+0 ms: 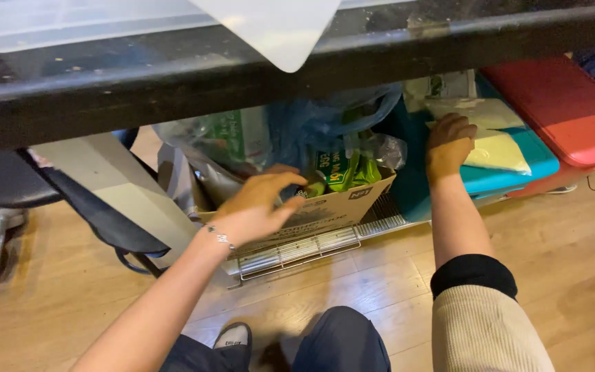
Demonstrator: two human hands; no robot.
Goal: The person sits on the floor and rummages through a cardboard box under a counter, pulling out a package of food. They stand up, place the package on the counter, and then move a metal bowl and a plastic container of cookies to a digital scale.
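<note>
**Two Hands Under the Table**

The left hand (256,207) is spread wide, fingers apart, holding nothing. It hovers over the front edge of a cardboard box (339,207) — the thumb side seems to touch the rim, but that is hard to tell. A thin bracelet (220,238) sits on the wrist.

The right hand (447,145) is curled into a loose fist. It rests on a blue bin (511,178), just beside a pale yellow bag (497,151). Whether it grips anything cannot be seen.

The box stands on a wire rack (297,251) on the wood floor (573,248). Inside are green packets (342,171) and crinkly plastic bags (228,145) — they poke up above the rim. A red case (559,107) lies to the right of the blue bin. A dark table edge (242,76) runs across the top. A shoe (232,336) shows at the bottom.
</note>
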